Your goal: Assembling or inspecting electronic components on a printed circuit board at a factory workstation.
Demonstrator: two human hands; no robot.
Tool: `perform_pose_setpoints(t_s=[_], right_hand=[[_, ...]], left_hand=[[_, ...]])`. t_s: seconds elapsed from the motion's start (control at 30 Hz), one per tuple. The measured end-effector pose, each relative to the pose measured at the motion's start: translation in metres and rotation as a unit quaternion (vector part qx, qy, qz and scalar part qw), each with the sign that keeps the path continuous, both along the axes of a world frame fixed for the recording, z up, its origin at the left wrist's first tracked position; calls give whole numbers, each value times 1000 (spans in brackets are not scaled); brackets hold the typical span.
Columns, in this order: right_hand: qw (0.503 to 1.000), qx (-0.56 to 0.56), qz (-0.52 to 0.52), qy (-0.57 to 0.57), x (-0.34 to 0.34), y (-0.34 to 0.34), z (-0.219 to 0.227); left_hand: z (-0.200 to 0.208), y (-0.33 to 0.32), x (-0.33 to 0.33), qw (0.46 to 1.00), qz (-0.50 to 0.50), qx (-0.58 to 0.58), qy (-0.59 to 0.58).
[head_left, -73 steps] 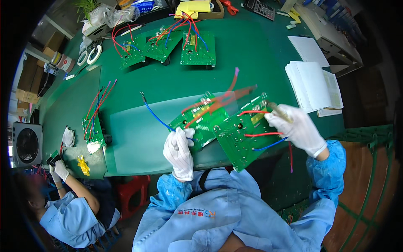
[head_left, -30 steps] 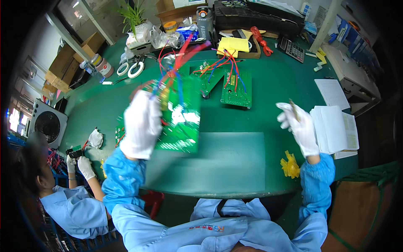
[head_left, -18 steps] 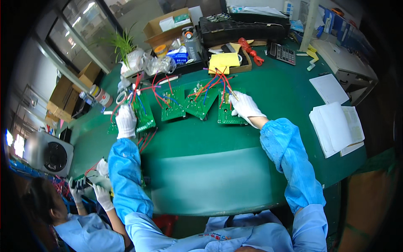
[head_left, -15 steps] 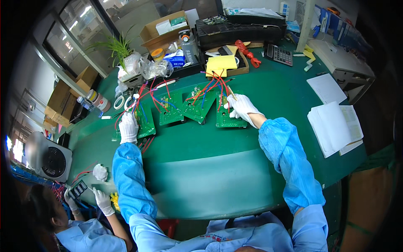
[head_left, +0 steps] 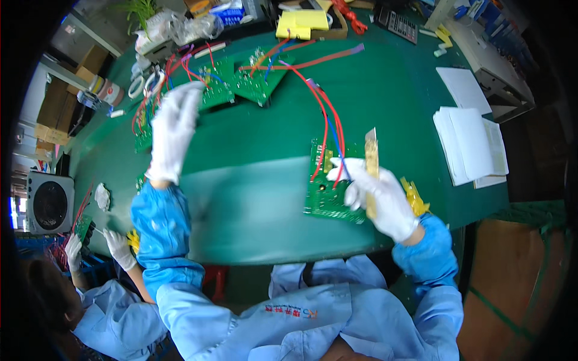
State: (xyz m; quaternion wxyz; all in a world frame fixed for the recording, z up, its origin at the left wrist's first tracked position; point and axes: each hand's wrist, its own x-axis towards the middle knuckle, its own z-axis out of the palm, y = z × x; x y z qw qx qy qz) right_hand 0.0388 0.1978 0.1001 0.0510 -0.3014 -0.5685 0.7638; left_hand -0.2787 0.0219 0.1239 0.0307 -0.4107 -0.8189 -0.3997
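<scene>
My right hand (head_left: pixel 385 201), in a white glove, is closed around a knife (head_left: pixel 371 174) with a tan handle and a short slanted metal tip pointing away from me. Its fingertips rest over a green circuit board (head_left: pixel 319 195) near the table's front edge, from which red and blue wires rise. My left hand (head_left: pixel 174 132), also gloved and blurred by motion, is raised with fingers stretched out and holds nothing. Beyond it lie a wired circuit board (head_left: pixel 220 90) and another circuit board (head_left: pixel 259 84); a further circuit board (head_left: pixel 143 135) is partly hidden by that hand.
White papers (head_left: pixel 460 144) lie at right, with a calculator (head_left: pixel 395 24) farther back. Yellow notepads (head_left: pixel 301 24) top a box at the rear. Tape rolls (head_left: pixel 136 87) and a fan (head_left: pixel 50 203) are at left. A co-worker's gloved hand (head_left: pixel 120 248) works at lower left.
The rightmost circuit board has come nearer and turned slightly, with my right hand and the knife. My left hand has let go of the left board and lifted. The view has tilted downward.
</scene>
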Motion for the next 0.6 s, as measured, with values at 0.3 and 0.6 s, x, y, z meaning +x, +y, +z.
perform_pose_setpoints(t_s=[0.3, 0.6], right_hand=[[904, 320, 244, 148, 58, -70, -10], [971, 216, -87, -57, 130, -30, -5]], left_hand=[[-37, -39, 209, 940, -281, -195, -24], [-81, -11, 295, 966, -155, -167, 123]])
